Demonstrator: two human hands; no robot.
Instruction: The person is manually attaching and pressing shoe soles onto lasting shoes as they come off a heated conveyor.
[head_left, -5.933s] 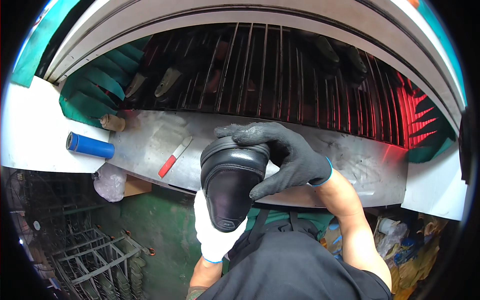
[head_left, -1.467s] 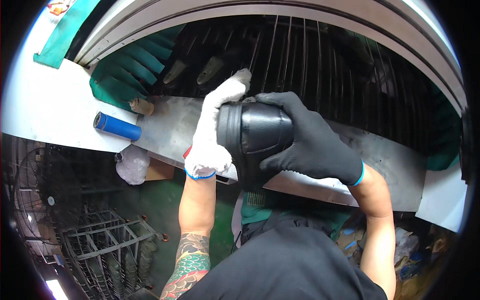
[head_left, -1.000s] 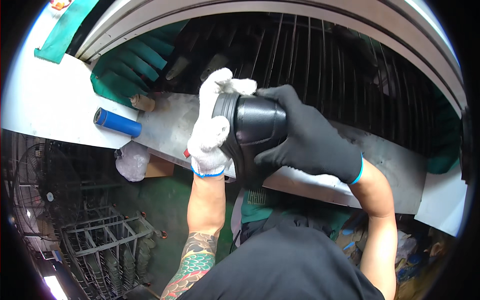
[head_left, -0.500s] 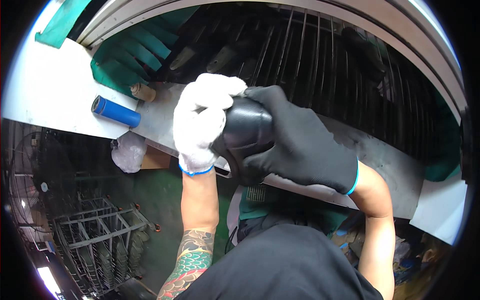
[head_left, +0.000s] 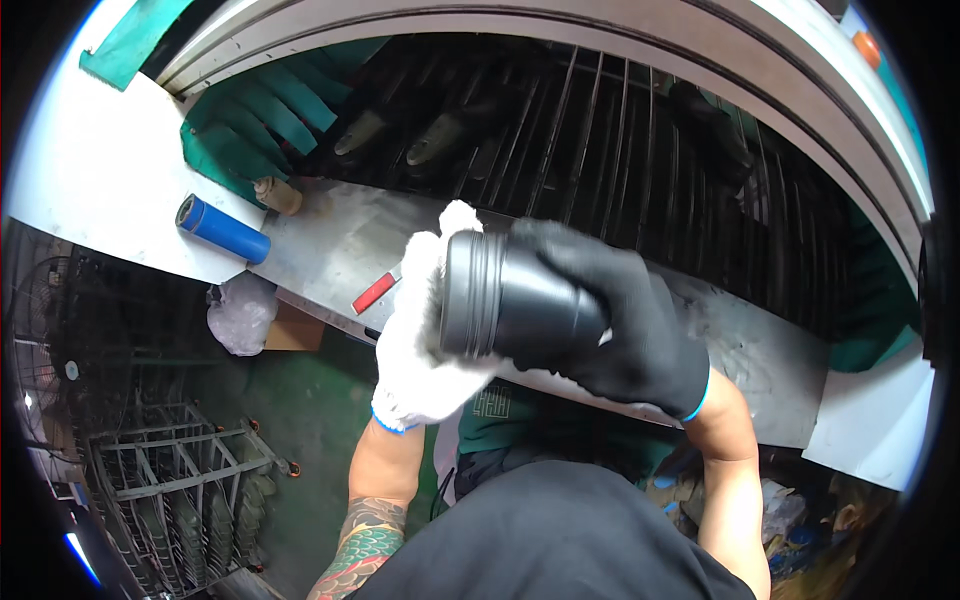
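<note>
Between my gloved hands is a black shoe (head_left: pixel 545 305), its thick ridged sole edge turned to the left. In a white glove, my left hand (head_left: pixel 415 350) bears against the sole from the left side, its fingertips showing above the edge. My right hand (head_left: pixel 640 330), in a black glove and slightly blurred, wraps round the smooth upper from the right. The shoe is held above a metal ledge (head_left: pixel 760 370). Just left of the white glove lies a red-handled tool (head_left: pixel 375 293), whose other end is mostly hidden by that glove.
Behind the ledge, dark rods (head_left: pixel 560 140) run back into an opening with several shoes (head_left: pixel 440 137) inside. Green strips (head_left: pixel 270 120) hang at its left. A blue cylinder (head_left: pixel 228 232) and a small bottle (head_left: pixel 278 195) lie nearby. Lower left stands a wheeled rack (head_left: pixel 190 460).
The shoe has been turned, so its ridged sole edge now shows on the left. Both hands have come a little nearer to me. The red-handled tool has come into sight.
</note>
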